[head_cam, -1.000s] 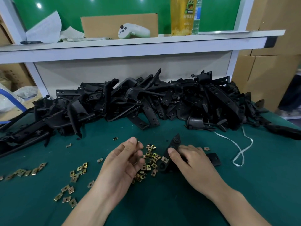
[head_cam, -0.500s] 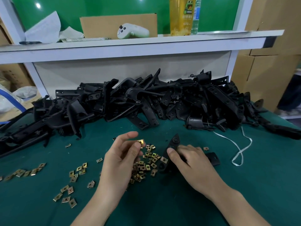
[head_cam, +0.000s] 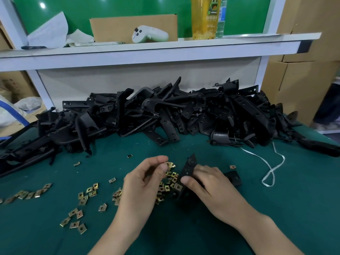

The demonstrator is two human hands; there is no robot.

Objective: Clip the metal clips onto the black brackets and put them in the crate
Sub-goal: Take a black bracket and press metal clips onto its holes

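I hold one bracket (head_cam: 188,170) in my right hand (head_cam: 211,188), in the near middle of the green mat (head_cam: 276,208). The thumb and the curled fingers grip it at its middle, and its pointed end stands up and away from me. One clip (head_cam: 178,186) sits on its lower end, just under my thumb. A black piece (head_cam: 234,178) shows behind this hand; I cannot tell if it belongs to the same bracket.

My left hand (head_cam: 145,183) pinches a second clip (head_cam: 170,165) between the thumb and the forefinger. This clip is just beside the bracket and does not touch it.

Under and between my hands lies a small heap of clips (head_cam: 170,181). More loose clips (head_cam: 82,197) lie scattered on the mat to the left, and one single clip (head_cam: 232,166) lies to the right.

Further away, a big pile of brackets (head_cam: 165,115) stretches across the mat, against the white back panel. A white string (head_cam: 270,168) lies on the mat at the right, near the pile.

Above is a white shelf (head_cam: 147,50). On it there are a white controller (head_cam: 150,34), a piece of cardboard (head_cam: 132,24) and a yellow cup (head_cam: 203,17). Brown boxes (head_cam: 303,70) stand at the right side.
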